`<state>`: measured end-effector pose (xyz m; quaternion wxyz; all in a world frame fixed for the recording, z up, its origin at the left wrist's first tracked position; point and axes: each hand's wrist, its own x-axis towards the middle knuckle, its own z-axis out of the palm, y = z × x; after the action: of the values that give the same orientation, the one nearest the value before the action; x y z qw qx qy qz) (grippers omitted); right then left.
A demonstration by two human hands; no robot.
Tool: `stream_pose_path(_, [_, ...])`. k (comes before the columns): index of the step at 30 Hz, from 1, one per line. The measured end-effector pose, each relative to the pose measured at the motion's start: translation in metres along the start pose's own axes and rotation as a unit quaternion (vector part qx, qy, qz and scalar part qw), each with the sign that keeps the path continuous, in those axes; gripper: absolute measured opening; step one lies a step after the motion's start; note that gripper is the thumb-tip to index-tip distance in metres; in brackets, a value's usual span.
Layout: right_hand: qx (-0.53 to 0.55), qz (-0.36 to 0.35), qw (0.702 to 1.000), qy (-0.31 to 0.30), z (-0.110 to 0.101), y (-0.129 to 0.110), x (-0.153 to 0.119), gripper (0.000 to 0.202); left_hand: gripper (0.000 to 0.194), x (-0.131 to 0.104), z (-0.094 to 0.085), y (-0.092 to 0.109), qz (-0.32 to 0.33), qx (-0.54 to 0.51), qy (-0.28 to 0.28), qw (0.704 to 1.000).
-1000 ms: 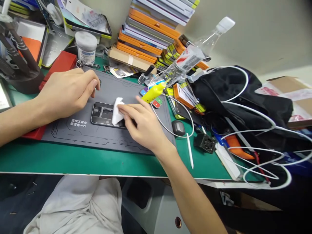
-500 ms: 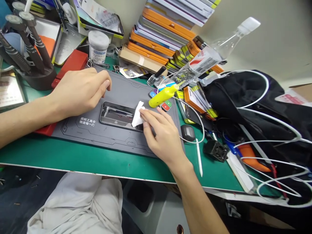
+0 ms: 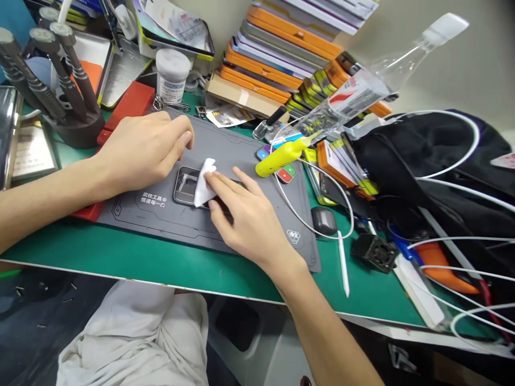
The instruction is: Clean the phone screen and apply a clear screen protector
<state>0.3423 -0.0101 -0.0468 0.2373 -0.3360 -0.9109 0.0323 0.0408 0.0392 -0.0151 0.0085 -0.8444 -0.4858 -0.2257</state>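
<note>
A smartphone lies screen up on a grey work mat, its right part covered by my right hand. Beneath the fingertips of that hand is a folded white wipe, pressed against the glass left of the phone's middle. My left hand is loosely closed just beyond the phone's upper left corner, fingers curled inward, with nothing showing in them. A yellow squeeze bottle with a thin nozzle lies beyond my right hand.
On the left stand a red block and a screwdriver holder. Behind are a white jar, stacked orange boxes and a leaning plastic bottle. Right are a black earbud case, a white stylus and loose white cables.
My right hand has slid the white wipe leftward along the phone's screen. My left hand keeps its pose and place over the mat. The view has shifted slightly.
</note>
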Motion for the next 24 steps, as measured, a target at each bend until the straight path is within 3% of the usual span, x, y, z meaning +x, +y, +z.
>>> stream_pose_path(3, [0.003,0.000,1.000,-0.026,0.005,-0.006,0.018,0.057,0.044,0.000,-0.001,-0.002,0.018,-0.003,0.012,1.000])
stream_pose_path(6, [-0.005,0.012,1.000,-0.020,0.004,-0.007,0.016,0.056,0.043,0.000,0.001,-0.004,0.023,0.000,0.018,1.000])
stream_pose_path(10, [-0.023,0.018,1.000,0.003,0.003,-0.011,0.010,0.053,0.046,0.001,0.001,0.001,-0.017,0.019,-0.006,1.000])
stream_pose_path(17, [0.041,-0.004,0.999,-0.023,0.018,-0.027,0.038,0.058,0.055,0.002,-0.008,0.011,-0.075,0.034,-0.018,0.996])
stream_pose_path(24, [0.046,-0.001,0.999,-0.005,0.009,-0.026,0.008,0.056,0.049,0.002,-0.007,0.008,-0.079,-0.004,-0.021,0.997])
